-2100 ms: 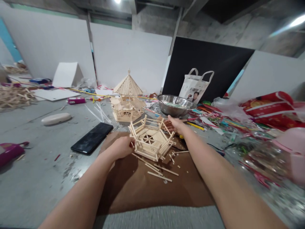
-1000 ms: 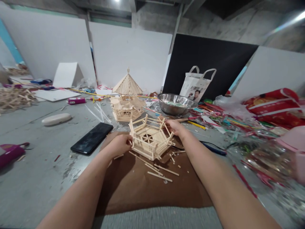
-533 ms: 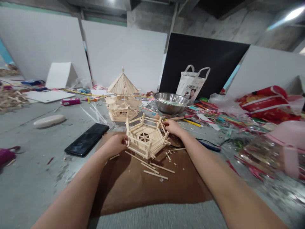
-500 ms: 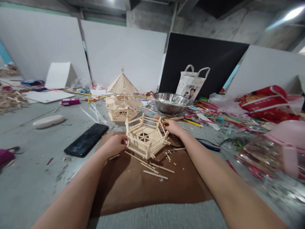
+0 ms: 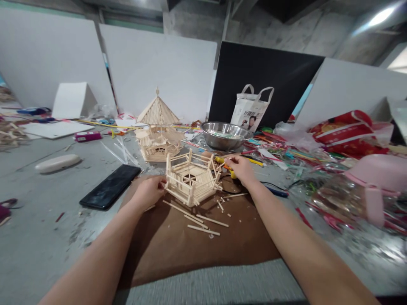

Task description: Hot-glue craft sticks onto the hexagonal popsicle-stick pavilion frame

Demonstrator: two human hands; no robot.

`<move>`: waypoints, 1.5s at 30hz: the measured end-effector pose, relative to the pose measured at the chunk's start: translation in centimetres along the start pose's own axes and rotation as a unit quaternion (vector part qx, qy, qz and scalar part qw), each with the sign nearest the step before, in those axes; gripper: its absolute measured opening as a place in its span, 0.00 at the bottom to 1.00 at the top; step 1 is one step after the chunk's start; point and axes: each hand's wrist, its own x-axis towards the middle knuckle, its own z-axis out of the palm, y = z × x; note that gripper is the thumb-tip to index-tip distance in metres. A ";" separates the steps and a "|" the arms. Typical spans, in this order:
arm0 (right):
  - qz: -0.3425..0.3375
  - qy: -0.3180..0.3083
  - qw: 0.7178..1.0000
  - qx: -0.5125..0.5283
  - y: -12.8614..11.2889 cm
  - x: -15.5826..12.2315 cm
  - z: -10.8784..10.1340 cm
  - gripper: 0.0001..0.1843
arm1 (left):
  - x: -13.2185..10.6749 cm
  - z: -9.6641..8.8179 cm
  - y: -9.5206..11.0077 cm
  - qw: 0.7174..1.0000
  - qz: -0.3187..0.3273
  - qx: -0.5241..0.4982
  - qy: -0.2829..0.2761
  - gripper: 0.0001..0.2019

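Note:
A hexagonal model of thin wooden sticks [image 5: 206, 190], with upright posts and railings around a slatted floor, rests on brown paper [image 5: 190, 254]. Its left side is gripped by my left hand [image 5: 149, 191], whose fingers are curled at the edge with the tips partly hidden. My right hand [image 5: 241, 168] is just off the model's right side, thumb and fingers pinched on what looks like a short wooden stick [image 5: 221, 165]. Under that hand lies a yellow-handled tool [image 5: 233, 174], partly covered. Several loose sticks [image 5: 203, 230] lie in front of the model.
Behind stands a roofed stick pavilion [image 5: 159, 114]. A black phone [image 5: 110, 186] and a white oblong case [image 5: 57, 163] lie left. Back right are a steel bowl [image 5: 222, 142], a tote bag [image 5: 246, 111] and scattered scraps. A pink-lidded clear jug [image 5: 346, 203] is at the right.
My right hand has shifted outward from the model's right side, uncovering the yellow-handled tool. My left hand stays at the left edge. The whole view has slid slightly.

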 end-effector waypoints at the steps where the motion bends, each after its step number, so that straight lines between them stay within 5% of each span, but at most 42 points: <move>1: 0.010 0.012 1.000 0.022 -0.1 -0.2 -0.2 0.08 | 0.0 0.2 -0.1 1.000 -0.005 0.005 0.005 0.14; 7: 0.095 0.045 0.980 0.168 0.2 -1.3 -0.9 0.12 | -0.1 0.3 0.0 0.999 -0.024 0.040 0.024 0.13; 20: 0.264 -0.156 0.912 0.271 1.3 -2.7 1.4 0.08 | -0.3 -0.2 0.6 0.997 -0.004 -0.078 0.000 0.15; 30: 0.276 -0.227 0.890 0.284 0.7 -3.3 1.0 0.06 | -0.1 0.1 0.6 0.986 -0.008 -0.164 0.006 0.20; 45: 0.258 -0.337 0.835 0.350 -0.8 -5.2 2.7 0.05 | 1.4 2.3 -2.0 0.964 -0.082 -0.236 0.094 0.30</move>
